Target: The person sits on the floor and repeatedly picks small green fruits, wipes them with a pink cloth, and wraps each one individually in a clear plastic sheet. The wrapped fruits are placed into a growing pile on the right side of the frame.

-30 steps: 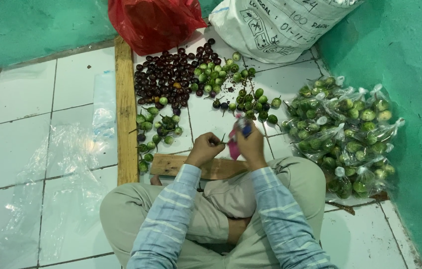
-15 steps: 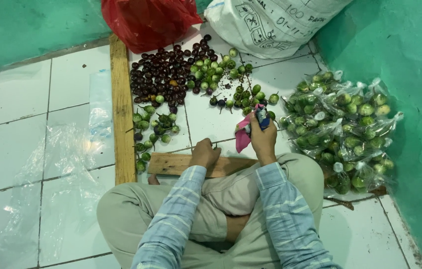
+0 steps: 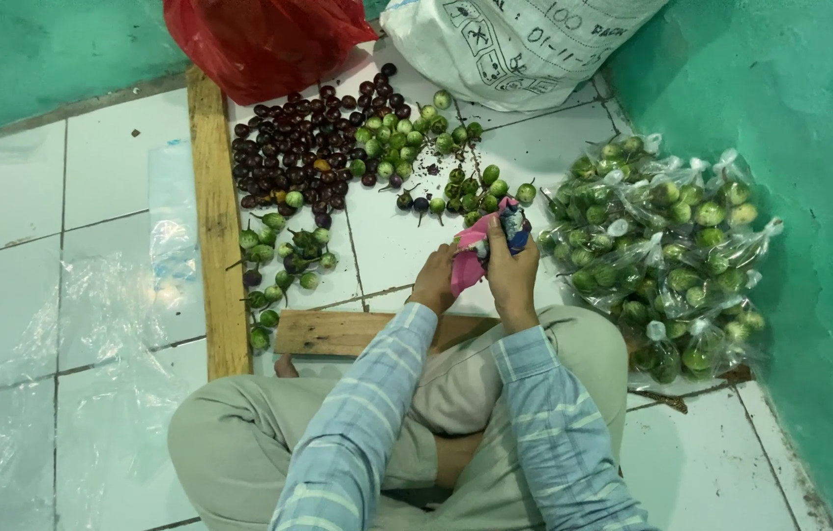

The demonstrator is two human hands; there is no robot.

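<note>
The right hand [image 3: 512,273] is closed around a small bundle [image 3: 495,236] of pink stuff with a dark blue piece at its top, held upright just above the lap. The left hand [image 3: 435,280] sits right beside it, fingers pinching the pink lower edge of the same bundle. It looks thin, soft and very light, like plastic or cloth that folds and slips easily, so a pinch at an edge with the other hand steadying the middle seems the safest hold; squeezing should not harm it.

Just under both hands lies a short wooden board [image 3: 338,332] across the tiled floor. Ahead of the hands, small round green fruits [image 3: 407,133] are scattered loose, with a patch of dark purple ones [image 3: 289,147] further left. To the right of the right hand, clear bags of green fruits [image 3: 667,251] are piled against the green wall.

What the bundle really is cannot be made out; the fingers cover most of it. The palms are hidden, and the red bag [image 3: 269,34] and white sack [image 3: 515,39] are cut off at the top.
</note>
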